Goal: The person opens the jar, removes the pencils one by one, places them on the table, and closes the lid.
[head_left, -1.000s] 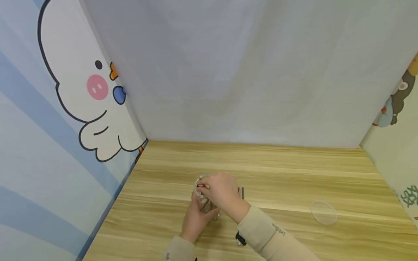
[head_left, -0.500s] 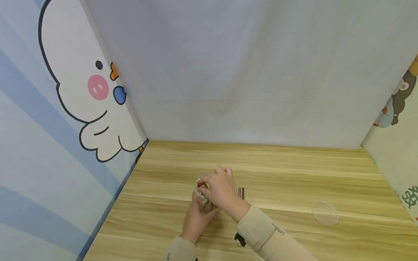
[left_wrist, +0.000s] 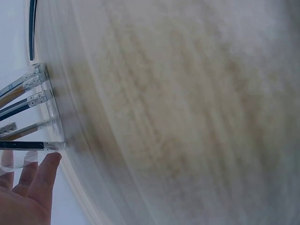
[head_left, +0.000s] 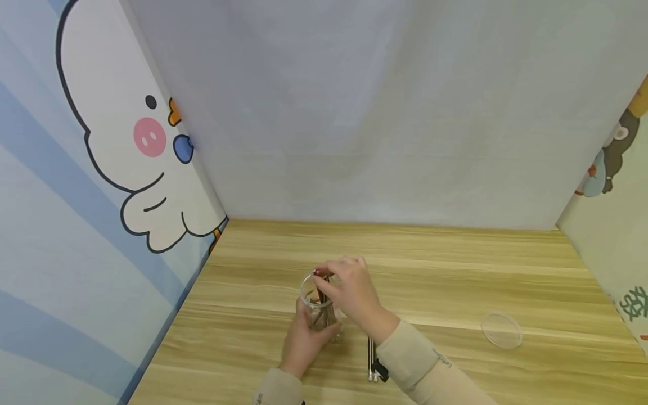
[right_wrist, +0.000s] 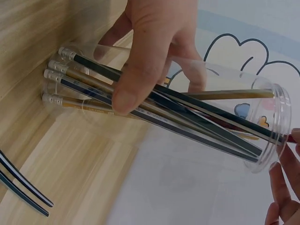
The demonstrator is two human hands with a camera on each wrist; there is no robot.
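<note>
A clear cylindrical jar (head_left: 314, 315) stands on the table with several pencils in it. My left hand (head_left: 305, 340) grips the jar low on its side; its thumb (right_wrist: 133, 89) lies across the wall in the right wrist view. Over the mouth, my right hand (head_left: 351, 287) pinches the upper end of a dark green pencil (right_wrist: 225, 116), which still reaches down inside the jar. A small red tip (head_left: 316, 273) shows at my right fingertips. The metal-banded pencil ends (left_wrist: 37, 98) sit at the jar's bottom in the left wrist view.
Two dark pencils (head_left: 372, 360) lie on the wooden table (head_left: 430, 264), partly under my right forearm. A clear round lid (head_left: 501, 331) lies to the right. Printed cartoon panels (head_left: 116, 112) stand at the sides, a plain pale one (head_left: 379, 112) at the back.
My right hand has shifted slightly right over the jar's mouth, moving the pencil's top toward the far rim. More of the two loose pencils' near ends now shows. My left hand stays put.
</note>
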